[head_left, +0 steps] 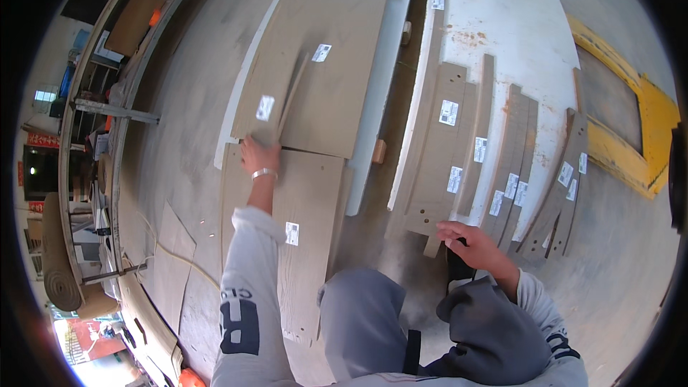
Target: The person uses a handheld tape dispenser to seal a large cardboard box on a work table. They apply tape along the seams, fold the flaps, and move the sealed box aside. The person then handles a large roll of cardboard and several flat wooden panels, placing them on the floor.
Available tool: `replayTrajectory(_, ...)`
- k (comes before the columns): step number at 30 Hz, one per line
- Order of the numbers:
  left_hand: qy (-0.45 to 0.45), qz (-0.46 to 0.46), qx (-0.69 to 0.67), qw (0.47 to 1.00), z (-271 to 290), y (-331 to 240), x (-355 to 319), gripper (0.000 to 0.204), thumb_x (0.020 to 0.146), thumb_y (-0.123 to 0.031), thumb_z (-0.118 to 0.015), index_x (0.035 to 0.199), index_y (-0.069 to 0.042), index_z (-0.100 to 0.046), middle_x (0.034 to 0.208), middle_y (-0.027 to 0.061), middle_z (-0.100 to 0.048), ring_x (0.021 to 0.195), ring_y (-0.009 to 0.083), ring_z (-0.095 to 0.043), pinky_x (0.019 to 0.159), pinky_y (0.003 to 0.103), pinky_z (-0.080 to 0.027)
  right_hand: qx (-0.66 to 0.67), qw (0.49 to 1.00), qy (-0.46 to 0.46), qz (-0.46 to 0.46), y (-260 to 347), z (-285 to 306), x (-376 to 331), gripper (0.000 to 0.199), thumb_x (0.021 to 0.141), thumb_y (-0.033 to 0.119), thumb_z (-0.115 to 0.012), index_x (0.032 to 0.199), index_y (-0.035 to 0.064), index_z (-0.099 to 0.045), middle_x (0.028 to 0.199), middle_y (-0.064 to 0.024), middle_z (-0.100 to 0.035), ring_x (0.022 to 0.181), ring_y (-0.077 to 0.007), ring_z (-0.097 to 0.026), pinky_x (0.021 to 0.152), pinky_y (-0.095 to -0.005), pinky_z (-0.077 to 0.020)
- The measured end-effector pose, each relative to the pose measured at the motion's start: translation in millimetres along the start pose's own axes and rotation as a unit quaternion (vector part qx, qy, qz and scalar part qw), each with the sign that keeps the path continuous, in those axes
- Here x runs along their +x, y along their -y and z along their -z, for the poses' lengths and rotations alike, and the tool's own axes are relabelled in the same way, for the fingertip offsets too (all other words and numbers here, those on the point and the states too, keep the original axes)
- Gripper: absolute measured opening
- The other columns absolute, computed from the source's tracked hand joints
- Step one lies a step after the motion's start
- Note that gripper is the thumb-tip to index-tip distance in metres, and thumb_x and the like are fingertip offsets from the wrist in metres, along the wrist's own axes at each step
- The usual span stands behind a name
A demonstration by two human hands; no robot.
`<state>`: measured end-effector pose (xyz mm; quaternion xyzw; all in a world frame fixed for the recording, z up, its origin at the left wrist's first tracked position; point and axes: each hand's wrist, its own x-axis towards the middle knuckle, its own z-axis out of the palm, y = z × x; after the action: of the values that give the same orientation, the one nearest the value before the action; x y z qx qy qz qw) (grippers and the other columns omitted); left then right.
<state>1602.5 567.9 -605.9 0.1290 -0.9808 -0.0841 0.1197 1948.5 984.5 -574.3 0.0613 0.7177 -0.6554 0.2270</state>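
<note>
My left hand, a pale bracelet on its wrist, is closed on the near end of a narrow brown board. This board is slightly blurred and lies over a large brown panel with white labels. Below the hand is another brown panel with a label, its edge close to the first one. My right hand holds nothing, fingers loosely stretched and apart, beside the near end of a labelled brown board with small round holes. Whether its fingertips touch that board I cannot tell.
On the right, a white sheet bears several narrow labelled boards. Past it stands a yellow metal frame. A cluttered metal rack and a rolled brown sheet are on the left. A cable crosses the floor.
</note>
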Motion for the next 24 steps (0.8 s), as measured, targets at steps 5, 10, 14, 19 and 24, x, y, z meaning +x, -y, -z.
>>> replayTrajectory(5, 0.058, -0.055, -0.043, 0.996, -6.7, -53.5, 15.7, 0.081, 0.069, -0.045, -0.083, 0.128, -0.001, -0.051, 0.132, 0.0195, -0.055, 0.13, 0.0406, -0.048, 0.109, 0.057, -0.037, 0.043, 0.998, -0.037, 0.022, -15.4, -3.6, -11.8, 0.037, 0.1, 0.006, -0.057, 0.137, -0.001, -0.056, 0.115, -0.0128, -0.072, 0.106, -0.0192, -0.068, 0.095, -0.0312, -0.0511)
replayTrajectory(10, 0.031, -0.164, 0.03, 0.986, -31.2, -53.0, -20.1, 0.086, 0.079, -0.058, -0.073, 0.142, -0.004, -0.05, 0.153, 0.0225, -0.041, 0.145, 0.0436, -0.03, 0.118, 0.059, -0.023, 0.086, 0.995, -0.054, 0.014, -24.2, -3.7, -16.4, 0.034, 0.1, 0.004, -0.056, 0.133, -0.0029, -0.057, 0.111, -0.012, -0.072, 0.109, -0.0181, -0.068, 0.093, -0.0304, -0.0518)
replayTrajectory(14, -0.002, -0.184, 0.117, 0.976, -46.9, -65.3, -11.6, 0.083, 0.088, -0.065, -0.06, 0.155, -0.021, -0.039, 0.164, 0.0209, -0.023, 0.151, 0.0451, -0.019, 0.118, 0.068, -0.012, 0.087, 0.994, -0.06, 0.034, -28.3, 1.8, -21.8, 0.034, 0.1, 0.002, -0.056, 0.133, -0.0017, -0.057, 0.11, -0.013, -0.072, 0.109, -0.0184, -0.068, 0.092, -0.0303, -0.0517)
replayTrajectory(19, 0.06, -0.109, 0.09, 0.988, -61.7, -81.7, 42.6, 0.088, 0.089, -0.068, -0.058, 0.16, -0.024, -0.03, 0.165, 0.0205, -0.02, 0.152, 0.045, -0.015, 0.116, 0.071, -0.011, 0.082, 0.993, -0.076, 0.041, -31.1, 7.6, -30.8, 0.034, 0.099, 0.001, -0.054, 0.133, -0.001, -0.058, 0.108, -0.0147, -0.072, 0.106, -0.0207, -0.07, 0.09, -0.0315, -0.0522)
replayTrajectory(24, -0.099, -0.195, 0.032, 0.975, -60.6, -99.8, 55.5, 0.083, 0.091, -0.064, -0.059, 0.153, -0.013, -0.038, 0.159, 0.0188, -0.034, 0.148, 0.0366, -0.029, 0.112, 0.066, -0.028, -0.027, 0.988, -0.133, 0.07, -17.9, 12.4, -9.4, 0.035, 0.096, 0.002, -0.054, 0.131, -0.0009, -0.058, 0.103, -0.0166, -0.072, 0.094, -0.0261, -0.071, 0.083, -0.0364, -0.0543)
